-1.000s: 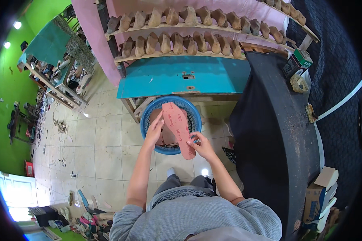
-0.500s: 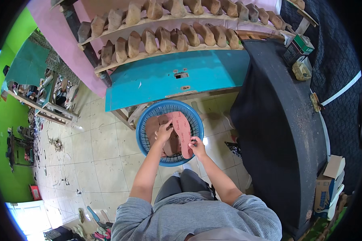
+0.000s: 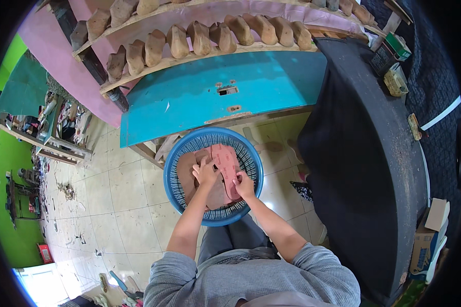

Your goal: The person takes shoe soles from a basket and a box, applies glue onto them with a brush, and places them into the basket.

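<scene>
A round blue basket holds flat shoe insoles cut from brown and pink sheet. Uppermost at its right side lies a pink insole with dark markings, sloping down toward me. My right hand pinches the right edge of this insole near its lower end, thumb on top. My left hand rests over the brown insoles with fingers spread, a fingertip close to the pink insole's left edge. Its palm hides part of the brown pieces beneath.
Behind the basket stands a turquoise table with a cut-out hole. Wooden shoe lasts line the shelves above it. A black-draped bench runs along the right, with a cardboard box beside it. Scraps lie on the tiled floor.
The pink insole has sunk a little lower against the pile. My left hand's fingers have spread and shifted left off the insole's edge. The whole view has tilted slightly.
</scene>
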